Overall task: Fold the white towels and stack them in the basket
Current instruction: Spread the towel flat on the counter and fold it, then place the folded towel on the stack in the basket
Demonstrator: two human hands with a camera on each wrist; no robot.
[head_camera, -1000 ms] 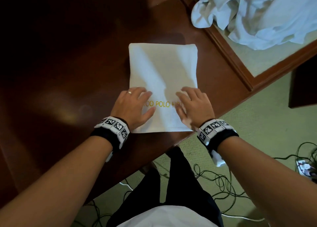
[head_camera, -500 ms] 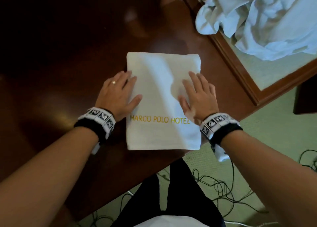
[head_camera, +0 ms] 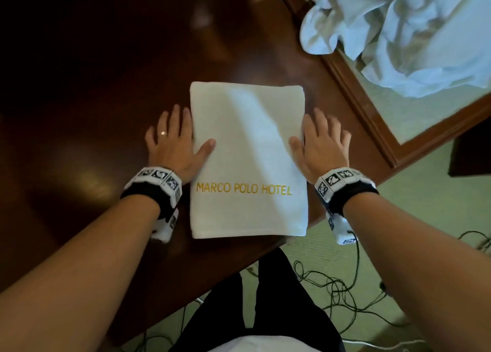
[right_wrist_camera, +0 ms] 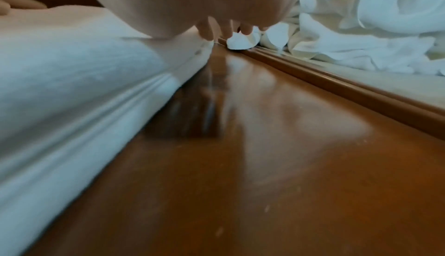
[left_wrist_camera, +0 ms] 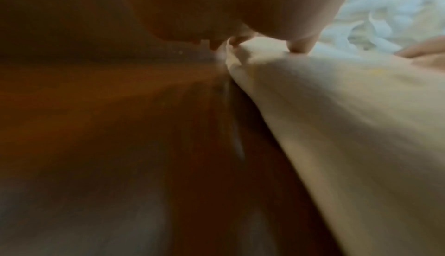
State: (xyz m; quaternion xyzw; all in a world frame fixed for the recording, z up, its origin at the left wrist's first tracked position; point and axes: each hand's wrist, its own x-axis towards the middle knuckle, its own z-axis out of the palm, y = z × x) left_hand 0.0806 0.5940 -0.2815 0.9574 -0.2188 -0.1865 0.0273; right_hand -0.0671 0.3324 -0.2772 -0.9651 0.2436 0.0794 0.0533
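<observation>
On the dark wooden surface [head_camera: 87,107] the folded towel [head_camera: 247,149] lies flat, its "MARCO POLO HOTEL" lettering facing up near the front edge. Half a second ago both palms were pressing its top; now they have slid outward to flank it. The left hand [head_camera: 172,144] rests against the left edge with fingers straight and only the thumb lying on the cloth, and the right hand [head_camera: 321,144] mirrors it on the right edge. Each grip is wide and flat, holding nothing. That shift suggests smoothing is over and the hands are squaring the sides or readying to lift the bundle. No basket shows in any view. A crumpled heap of white cloth [head_camera: 414,33] waits at the far right, apparently unfolded.
</observation>
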